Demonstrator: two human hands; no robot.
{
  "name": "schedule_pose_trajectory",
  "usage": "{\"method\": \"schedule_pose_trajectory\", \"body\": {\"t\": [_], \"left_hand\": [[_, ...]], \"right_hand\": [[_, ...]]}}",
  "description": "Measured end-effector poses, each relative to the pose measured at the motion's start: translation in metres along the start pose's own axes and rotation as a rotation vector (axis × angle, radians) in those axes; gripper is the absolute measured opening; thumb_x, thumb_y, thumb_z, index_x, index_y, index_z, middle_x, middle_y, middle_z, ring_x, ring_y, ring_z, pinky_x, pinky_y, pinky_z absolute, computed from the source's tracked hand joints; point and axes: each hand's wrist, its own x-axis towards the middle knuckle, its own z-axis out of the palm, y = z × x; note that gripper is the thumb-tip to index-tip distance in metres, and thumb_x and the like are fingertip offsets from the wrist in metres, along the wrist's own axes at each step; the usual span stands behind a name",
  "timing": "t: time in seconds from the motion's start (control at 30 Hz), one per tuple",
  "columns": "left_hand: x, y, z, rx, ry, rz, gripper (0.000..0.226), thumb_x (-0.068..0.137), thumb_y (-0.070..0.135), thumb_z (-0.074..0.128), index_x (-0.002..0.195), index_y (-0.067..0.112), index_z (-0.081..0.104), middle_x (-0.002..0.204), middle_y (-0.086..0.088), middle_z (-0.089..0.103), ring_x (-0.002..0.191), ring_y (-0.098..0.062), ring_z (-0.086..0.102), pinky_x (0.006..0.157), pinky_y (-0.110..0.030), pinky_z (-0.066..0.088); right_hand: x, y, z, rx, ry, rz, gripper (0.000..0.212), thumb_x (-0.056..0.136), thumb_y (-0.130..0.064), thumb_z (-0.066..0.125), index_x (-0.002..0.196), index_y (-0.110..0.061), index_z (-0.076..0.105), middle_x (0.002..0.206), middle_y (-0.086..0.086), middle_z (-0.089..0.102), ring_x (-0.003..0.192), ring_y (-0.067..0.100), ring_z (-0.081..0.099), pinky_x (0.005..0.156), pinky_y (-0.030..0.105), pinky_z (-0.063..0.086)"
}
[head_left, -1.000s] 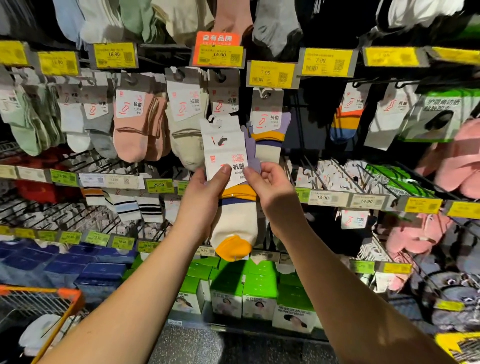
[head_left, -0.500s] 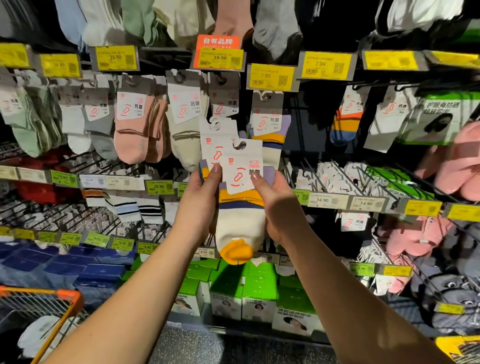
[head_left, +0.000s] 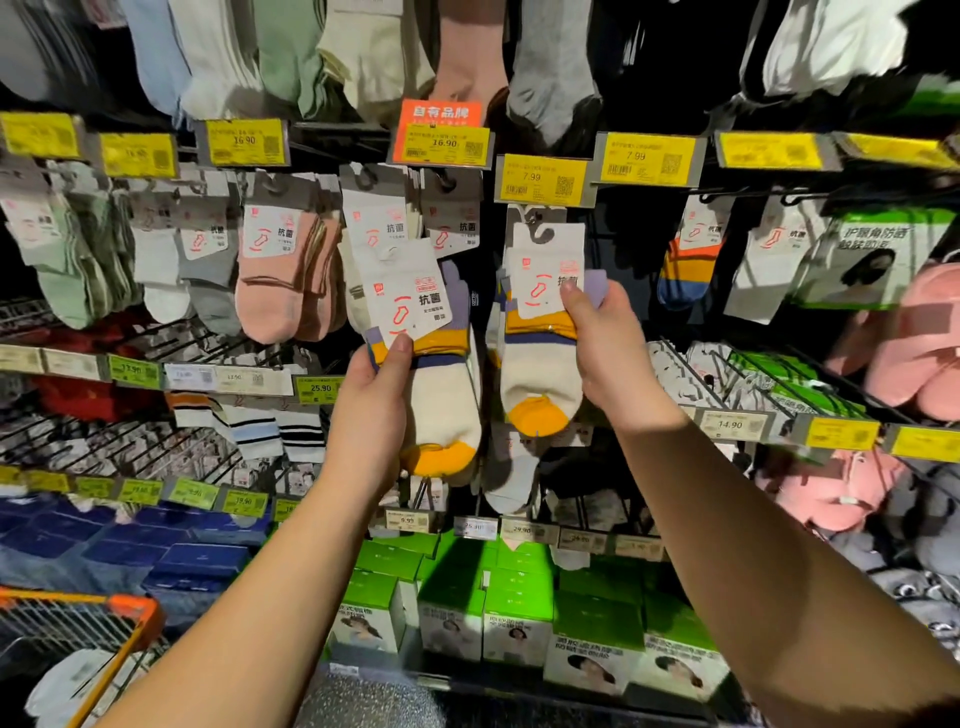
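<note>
While gripped, sock packs (head_left: 441, 405) (head_left: 540, 374) upright (toes down)

Fingers of the left hand (head_left: 369, 415) lie hidden behind its sock pack (head_left: 448, 402); the cart (head_left: 132, 613) is cropped.

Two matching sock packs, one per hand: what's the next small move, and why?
Probably lift the right hand to slip its sock pack onto the peg under the 7.99 price tag: its card hook sits just below that tag, while the left hand holds the other pack apart.
</note>
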Motion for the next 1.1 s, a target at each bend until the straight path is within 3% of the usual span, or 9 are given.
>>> {"method": "schedule_pose_trajectory", "body": {"t": [0.23,0.37,0.47,0.53,0.6,0.73,1.0,1.1], "left_hand": [[0.000,0.009,0.006,-0.007,-0.015,-0.008,0.011,0.101,0.034,0.056,0.106,0.029,0.065,0.112,0.004,0.075,0.104,-0.016,0.071,0.099,-0.050,0.053],[0.001,0.012,0.007,0.003,-0.025,-0.018,0.025,0.088,0.048,0.061,0.105,0.030,0.067,0.112,0.003,0.075,0.106,-0.019,0.071,0.099,-0.054,0.052],[0.001,0.009,0.007,-0.006,-0.031,-0.038,0.022,0.092,0.045,0.061,0.105,0.028,0.067,0.112,0.001,0.075,0.105,-0.021,0.071,0.098,-0.054,0.053],[0.001,0.008,0.007,-0.021,-0.027,-0.055,0.015,0.099,0.038,0.059,0.106,0.027,0.066,0.112,0.000,0.075,0.104,-0.022,0.071,0.098,-0.055,0.053],[0.002,0.007,0.008,-0.023,-0.033,-0.059,0.016,0.099,0.037,0.058,0.108,0.027,0.066,0.113,0.000,0.075,0.105,-0.022,0.071,0.098,-0.054,0.053],[0.001,0.007,0.008,-0.038,-0.034,-0.076,0.014,0.101,0.034,0.057,0.109,0.027,0.066,0.113,0.000,0.075,0.105,-0.023,0.071,0.097,-0.055,0.053],[-0.001,0.009,0.008,-0.052,-0.033,-0.094,0.016,0.101,0.031,0.056,0.112,0.026,0.066,0.112,0.000,0.075,0.104,-0.022,0.072,0.096,-0.052,0.054],[-0.001,0.011,0.007,-0.055,-0.028,-0.093,0.016,0.101,0.032,0.056,0.113,0.026,0.065,0.113,0.000,0.075,0.105,-0.023,0.071,0.097,-0.053,0.054]], "right_hand": [[0.037,0.002,0.007,-0.096,0.023,-0.008,0.007,0.098,-0.033,0.060,0.098,-0.027,0.056,0.111,0.002,0.069,0.106,0.022,0.066,0.097,0.049,0.053],[0.049,0.006,0.009,-0.121,0.048,0.007,0.014,0.094,-0.039,0.061,0.096,-0.027,0.055,0.111,0.003,0.069,0.106,0.024,0.066,0.097,0.051,0.053],[0.054,0.009,0.011,-0.183,0.065,0.013,0.023,0.092,-0.043,0.060,0.095,-0.022,0.053,0.111,0.010,0.067,0.105,0.032,0.065,0.087,0.046,0.054],[0.058,0.009,0.012,-0.325,0.077,0.001,0.029,0.099,-0.042,0.054,0.110,-0.015,0.052,0.110,0.009,0.061,0.099,0.029,0.059,0.075,0.035,0.044],[0.062,0.009,0.012,-0.567,0.096,-0.011,0.042,0.104,-0.042,0.045,0.128,-0.008,0.045,0.113,0.008,0.056,0.098,0.027,0.054,0.074,0.034,0.036],[0.073,0.010,0.011,-0.871,0.094,-0.043,0.050,0.105,-0.049,0.035,0.128,-0.005,0.041,0.123,0.017,0.059,0.106,0.038,0.058,0.069,0.039,0.038],[0.095,0.016,0.019,-0.949,0.108,0.052,0.059,0.104,-0.053,0.035,0.136,-0.004,0.040,0.133,0.017,0.056,0.116,0.038,0.057,0.073,0.037,0.039],[0.104,0.015,0.021,-0.970,0.119,0.092,0.068,0.104,-0.054,0.035,0.150,-0.005,0.030,0.143,0.016,0.052,0.123,0.038,0.054,0.080,0.039,0.043]]}}
